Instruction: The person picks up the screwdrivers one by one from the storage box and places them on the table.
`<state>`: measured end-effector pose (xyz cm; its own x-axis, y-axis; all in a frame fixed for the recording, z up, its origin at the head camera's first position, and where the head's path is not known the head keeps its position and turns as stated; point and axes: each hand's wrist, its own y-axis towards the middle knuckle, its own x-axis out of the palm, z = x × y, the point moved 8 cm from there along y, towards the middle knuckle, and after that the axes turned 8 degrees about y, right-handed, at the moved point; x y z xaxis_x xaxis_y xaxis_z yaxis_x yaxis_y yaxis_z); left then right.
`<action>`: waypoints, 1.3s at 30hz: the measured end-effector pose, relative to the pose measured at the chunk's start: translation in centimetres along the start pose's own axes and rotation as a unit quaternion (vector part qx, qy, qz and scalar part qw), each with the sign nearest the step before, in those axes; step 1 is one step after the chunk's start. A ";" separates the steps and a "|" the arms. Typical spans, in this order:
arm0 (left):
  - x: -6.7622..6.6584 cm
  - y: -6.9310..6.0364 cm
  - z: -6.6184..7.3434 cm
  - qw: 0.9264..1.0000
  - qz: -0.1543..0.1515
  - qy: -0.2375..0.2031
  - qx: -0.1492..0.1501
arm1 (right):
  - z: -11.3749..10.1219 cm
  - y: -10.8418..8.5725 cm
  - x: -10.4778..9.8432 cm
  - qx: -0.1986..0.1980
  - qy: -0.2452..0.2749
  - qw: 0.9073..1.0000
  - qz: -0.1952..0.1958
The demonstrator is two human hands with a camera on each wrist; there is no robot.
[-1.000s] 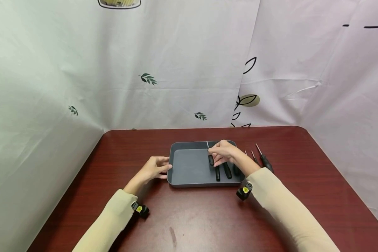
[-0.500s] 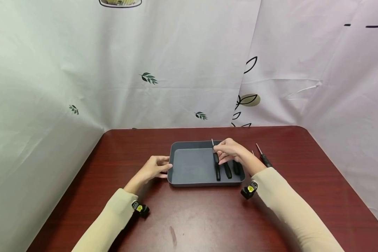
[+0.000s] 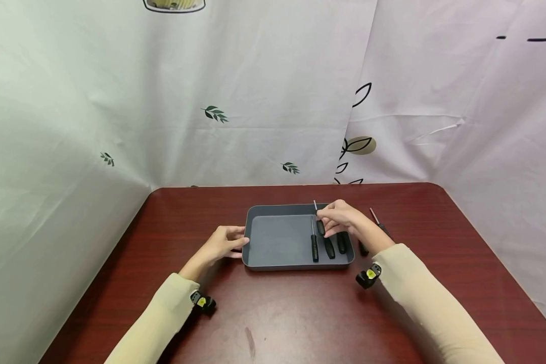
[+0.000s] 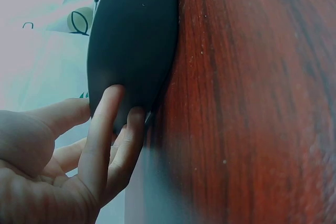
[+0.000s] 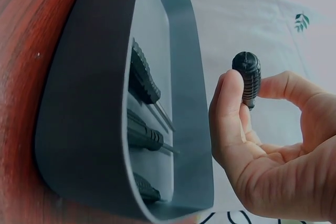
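A grey rectangular tray (image 3: pixel 277 242) stands on the table. My left hand (image 3: pixel 223 242) holds its left side; in the left wrist view two fingertips (image 4: pixel 113 95) press the outer wall and the thumb meets the rim. Above the tray's right half, my right hand (image 3: pixel 341 218) pinches a black-handled screwdriver (image 5: pixel 247 72) between thumb and fingers, its shaft pointing toward the back. Three more screwdrivers lie in the tray: one at left (image 3: pixel 315 247), a middle one (image 3: pixel 329 247) and a right one (image 3: pixel 342 243), the latter two partly hidden by the hand.
Right of the tray, on the table (image 3: pixel 282 313), lie more screwdrivers: one handle (image 3: pixel 363 248) close beside the tray and a shaft (image 3: pixel 375 215) farther out, both partly covered by my right arm. White patterned cloth (image 3: pixel 255 101) hangs behind and at both sides.
My right hand has moved to the right with the screwdriver, from over the leftmost screwdriver in the tray toward the middle one. The left hand and tray have stayed put.
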<state>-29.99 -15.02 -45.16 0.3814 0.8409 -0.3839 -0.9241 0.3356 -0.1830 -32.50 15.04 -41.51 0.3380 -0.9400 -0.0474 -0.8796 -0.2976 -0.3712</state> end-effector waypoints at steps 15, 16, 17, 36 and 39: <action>0.1 -0.2 -0.1 1.000 -0.006 -0.008 0.004 | 0.7 -0.6 -1.5 0.008 0.010 1.000 0.004; 0.1 -0.2 -0.1 1.000 -0.007 -0.008 0.004 | 0.7 -0.7 -1.7 0.008 0.009 1.000 0.003; 0.1 -0.2 -0.1 1.000 -0.007 -0.006 0.004 | 0.8 -0.7 -1.8 0.007 0.008 1.000 0.002; 0.0 -0.1 0.1 1.000 -0.004 -0.007 0.005 | 1.8 -2.2 -5.2 0.001 0.009 1.000 0.016; -0.1 -0.1 0.1 1.000 -0.003 -0.008 0.000 | 1.9 -2.5 -5.7 -0.001 0.014 1.000 0.015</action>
<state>-29.89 -15.08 -45.04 0.3870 0.8454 -0.3682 -0.9216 0.3413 -0.1849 -31.60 21.40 -42.05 0.3020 -0.9527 -0.0326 -0.8898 -0.2695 -0.3683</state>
